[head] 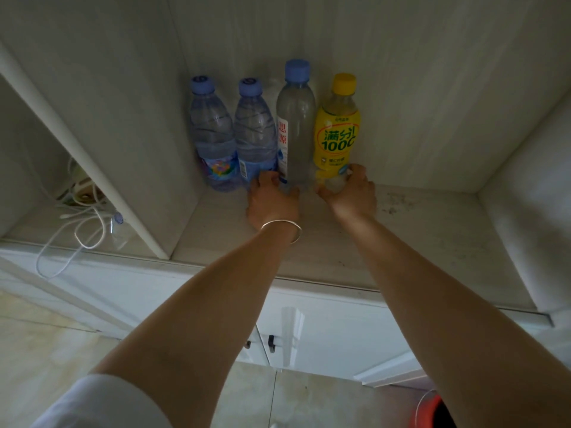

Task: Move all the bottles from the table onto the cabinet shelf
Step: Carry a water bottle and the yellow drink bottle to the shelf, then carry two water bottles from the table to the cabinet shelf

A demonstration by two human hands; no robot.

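Several bottles stand upright in a row at the back of the cabinet shelf [417, 230]. From the left come two blue-capped water bottles [211, 131] [255, 131], then a taller clear bottle [298, 125] with a blue cap and a white label, then a yellow drink bottle [337, 134] with a yellow cap. My left hand [272, 200], with a silver bangle on the wrist, grips the base of the tall clear bottle. Around the base of the yellow bottle my right hand [352, 193] is wrapped. Both bottle bases rest on the shelf.
A white upright divider [102, 180] bounds the shelf on the left; beyond it lie white cables [80, 220] and a small clear bottle [119, 230]. The right wall [525, 211] closes the compartment. Cabinet doors with dark handles [271, 342] sit below. A red bucket [432, 412] stands on the floor.
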